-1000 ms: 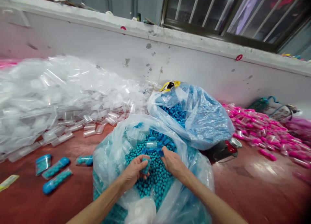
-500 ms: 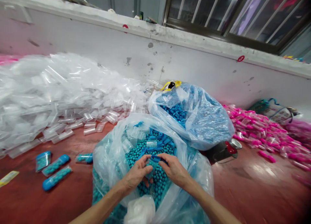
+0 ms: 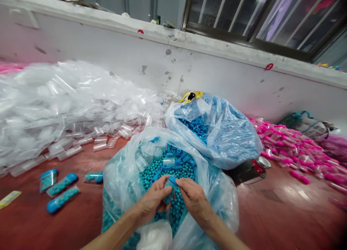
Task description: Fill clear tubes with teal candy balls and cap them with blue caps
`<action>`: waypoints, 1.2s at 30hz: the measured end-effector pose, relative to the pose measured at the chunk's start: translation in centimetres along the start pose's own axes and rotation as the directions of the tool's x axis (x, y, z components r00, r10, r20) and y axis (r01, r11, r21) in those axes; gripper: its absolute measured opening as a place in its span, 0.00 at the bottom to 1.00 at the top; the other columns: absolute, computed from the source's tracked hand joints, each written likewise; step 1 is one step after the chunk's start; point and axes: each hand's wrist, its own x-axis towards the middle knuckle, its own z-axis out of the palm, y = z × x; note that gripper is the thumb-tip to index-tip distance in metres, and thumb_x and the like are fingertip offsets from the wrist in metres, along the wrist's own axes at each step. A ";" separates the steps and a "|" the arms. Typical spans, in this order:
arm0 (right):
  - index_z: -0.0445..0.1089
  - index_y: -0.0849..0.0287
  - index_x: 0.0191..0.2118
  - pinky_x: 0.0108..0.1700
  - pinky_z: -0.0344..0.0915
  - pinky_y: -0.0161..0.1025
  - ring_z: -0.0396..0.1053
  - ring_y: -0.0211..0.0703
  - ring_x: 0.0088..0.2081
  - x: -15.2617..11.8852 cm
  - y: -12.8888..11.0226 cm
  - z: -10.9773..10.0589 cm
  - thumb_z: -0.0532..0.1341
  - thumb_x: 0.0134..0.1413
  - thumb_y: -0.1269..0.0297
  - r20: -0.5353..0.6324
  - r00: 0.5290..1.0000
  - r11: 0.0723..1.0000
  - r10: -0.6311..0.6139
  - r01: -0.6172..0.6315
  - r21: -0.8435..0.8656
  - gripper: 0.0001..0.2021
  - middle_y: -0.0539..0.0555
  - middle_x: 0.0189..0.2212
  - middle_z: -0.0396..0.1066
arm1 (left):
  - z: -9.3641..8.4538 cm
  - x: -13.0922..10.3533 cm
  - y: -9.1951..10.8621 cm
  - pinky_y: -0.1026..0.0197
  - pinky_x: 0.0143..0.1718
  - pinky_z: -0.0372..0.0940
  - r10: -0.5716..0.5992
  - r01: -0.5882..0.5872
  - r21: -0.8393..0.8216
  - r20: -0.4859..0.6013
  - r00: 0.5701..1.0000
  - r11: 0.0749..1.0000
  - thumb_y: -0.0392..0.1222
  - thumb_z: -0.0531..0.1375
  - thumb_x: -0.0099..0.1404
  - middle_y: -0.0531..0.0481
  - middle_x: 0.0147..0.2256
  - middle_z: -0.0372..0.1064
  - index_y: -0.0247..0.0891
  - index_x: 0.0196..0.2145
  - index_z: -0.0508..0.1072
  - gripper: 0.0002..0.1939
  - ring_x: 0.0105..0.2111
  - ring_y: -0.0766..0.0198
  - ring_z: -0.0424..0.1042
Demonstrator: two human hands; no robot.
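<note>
My left hand (image 3: 152, 199) is closed around a small clear tube (image 3: 169, 196) with teal beads inside. A blue cap (image 3: 171, 180) sits at the tube's upper end, and the fingers of my right hand (image 3: 194, 199) pinch its right side. Whether the cap is fully seated I cannot tell. Both hands are over an open plastic bag (image 3: 121, 181) of teal beads (image 3: 177, 206). Among the beads lie blue caps (image 3: 184, 157) and several clear empty tubes (image 3: 141, 163).
Capped bead tubes (image 3: 61, 185) lie on the red table (image 3: 81, 221) at left. Behind them rises a heap of clear tubes (image 3: 81, 101). A second bag (image 3: 230, 130) holds blue caps, beside a dark red-and-black object (image 3: 249, 170). Pink-capped tubes (image 3: 295, 148) are piled at right.
The blue cap, earlier tilted above the tube's mouth, now lies over its end. My right hand has shifted slightly left and down, and its fingers have curled in.
</note>
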 end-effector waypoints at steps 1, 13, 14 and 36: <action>0.68 0.57 0.41 0.40 0.66 0.35 0.68 0.39 0.37 -0.1 0.0 0.1 0.50 0.56 0.73 -0.002 1.000 1.000 -0.021 0.021 -0.010 0.12 0.54 0.34 0.71 | 0.1 0.0 0.0 0.72 0.11 0.43 0.007 -0.007 -0.002 -0.011 1.000 1.000 0.52 0.60 0.52 0.55 0.25 0.63 0.38 0.50 0.55 0.31 0.13 0.75 0.60; 0.69 0.58 0.40 0.39 0.66 0.37 0.69 0.40 0.36 -0.2 -0.1 -0.6 0.53 0.54 0.71 -0.009 1.000 0.996 0.006 -0.005 0.092 0.11 0.54 0.34 0.72 | 1.1 0.0 -0.1 0.73 0.10 0.46 0.100 -0.086 0.114 -0.121 0.988 0.990 0.54 0.58 0.53 0.60 0.20 0.58 0.39 0.45 0.56 0.26 0.10 0.77 0.54; 0.69 0.57 0.40 0.38 0.66 0.36 0.69 0.39 0.35 -0.2 -0.1 -0.6 0.54 0.53 0.71 -0.002 0.993 0.980 0.121 -0.120 0.159 0.10 0.53 0.33 0.72 | 1.2 0.1 0.0 0.73 0.10 0.46 0.111 -0.096 0.142 -0.109 0.988 0.985 0.54 0.58 0.52 0.60 0.20 0.58 0.39 0.45 0.57 0.26 0.10 0.77 0.54; 0.72 0.59 0.29 0.28 0.57 0.30 0.60 0.34 0.24 0.6 -0.8 -2.7 0.55 0.51 0.67 0.279 0.913 0.895 0.297 -0.368 0.251 0.09 0.46 0.21 0.66 | 1.0 -0.1 0.5 0.71 0.11 0.50 0.130 -0.123 0.199 -0.023 0.991 0.972 0.54 0.59 0.51 0.58 0.23 0.59 0.37 0.51 0.56 0.33 0.12 0.78 0.54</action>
